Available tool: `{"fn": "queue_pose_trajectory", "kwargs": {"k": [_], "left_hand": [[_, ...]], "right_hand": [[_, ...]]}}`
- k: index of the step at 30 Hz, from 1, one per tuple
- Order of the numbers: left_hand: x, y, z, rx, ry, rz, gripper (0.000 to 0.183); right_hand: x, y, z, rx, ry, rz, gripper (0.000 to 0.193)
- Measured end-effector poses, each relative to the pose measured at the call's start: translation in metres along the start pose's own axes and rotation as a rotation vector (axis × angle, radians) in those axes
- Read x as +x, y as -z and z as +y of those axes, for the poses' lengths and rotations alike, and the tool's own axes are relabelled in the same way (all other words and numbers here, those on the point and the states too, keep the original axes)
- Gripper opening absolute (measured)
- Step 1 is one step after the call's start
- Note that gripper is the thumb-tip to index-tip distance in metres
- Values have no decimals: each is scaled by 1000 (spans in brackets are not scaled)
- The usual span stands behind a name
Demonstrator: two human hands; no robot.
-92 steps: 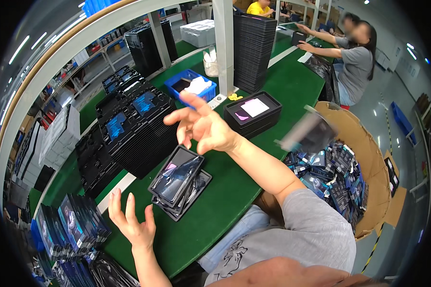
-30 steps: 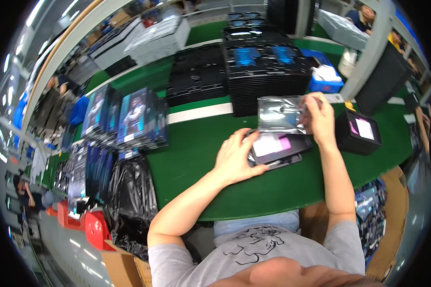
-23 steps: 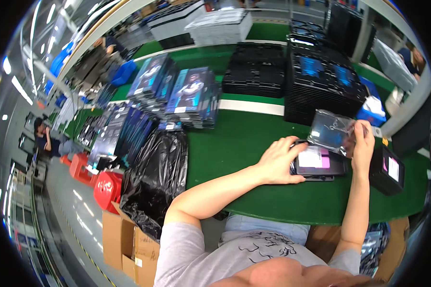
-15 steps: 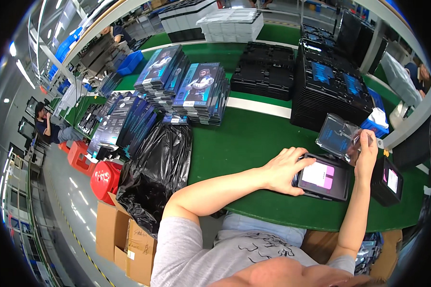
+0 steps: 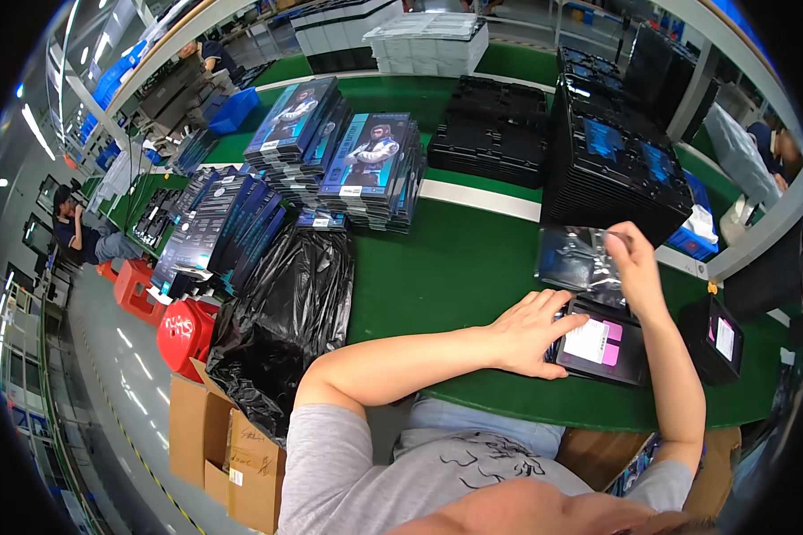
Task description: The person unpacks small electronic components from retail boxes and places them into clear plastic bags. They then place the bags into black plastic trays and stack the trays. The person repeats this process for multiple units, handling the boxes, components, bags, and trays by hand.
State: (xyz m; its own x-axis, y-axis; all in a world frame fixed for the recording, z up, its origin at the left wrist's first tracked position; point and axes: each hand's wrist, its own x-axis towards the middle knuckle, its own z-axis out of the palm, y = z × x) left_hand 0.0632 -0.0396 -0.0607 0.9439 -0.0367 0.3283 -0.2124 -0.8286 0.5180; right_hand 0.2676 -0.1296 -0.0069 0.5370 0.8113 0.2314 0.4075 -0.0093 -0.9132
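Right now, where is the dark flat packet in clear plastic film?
In the head view, the dark flat packet is right of centre, its right end in the right hand, just above the labelled black tray in the picture.

We cannot inspect the left end of the black tray (image 5: 632, 366): the left hand (image 5: 528, 337) covers it. The right hand (image 5: 632, 257) conceals the right edge of the clear packet (image 5: 564, 259), whose gloss and creases keep us from identifying its contents. We find the print on the tray's white label (image 5: 587, 343) too small to read. The mouth of the black bag (image 5: 285, 294) is too dark for us to see into. The grey sleeve (image 5: 660, 487) and the green table (image 5: 459, 294) hide much of the cardboard bin (image 5: 721, 468).
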Motion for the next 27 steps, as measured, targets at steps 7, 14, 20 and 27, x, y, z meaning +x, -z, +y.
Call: {"fn": "queue_pose_trajectory", "kwargs": {"k": [7, 14, 20, 27], "left_hand": [[-1, -4, -3, 4, -27, -4, 86], [0, 3, -1, 4, 13, -67, 87], [1, 1, -2, -37, -40, 37, 95], [4, 6, 0, -59, 39, -27, 108]], "right_hand": [[21, -58, 5, 45, -199, -216, 14], [2, -37, -29, -642, -9, -383, 58], [-54, 40, -48, -525, 113, -626, 90], [-97, 45, -31, -803, 219, -587, 104]]}}
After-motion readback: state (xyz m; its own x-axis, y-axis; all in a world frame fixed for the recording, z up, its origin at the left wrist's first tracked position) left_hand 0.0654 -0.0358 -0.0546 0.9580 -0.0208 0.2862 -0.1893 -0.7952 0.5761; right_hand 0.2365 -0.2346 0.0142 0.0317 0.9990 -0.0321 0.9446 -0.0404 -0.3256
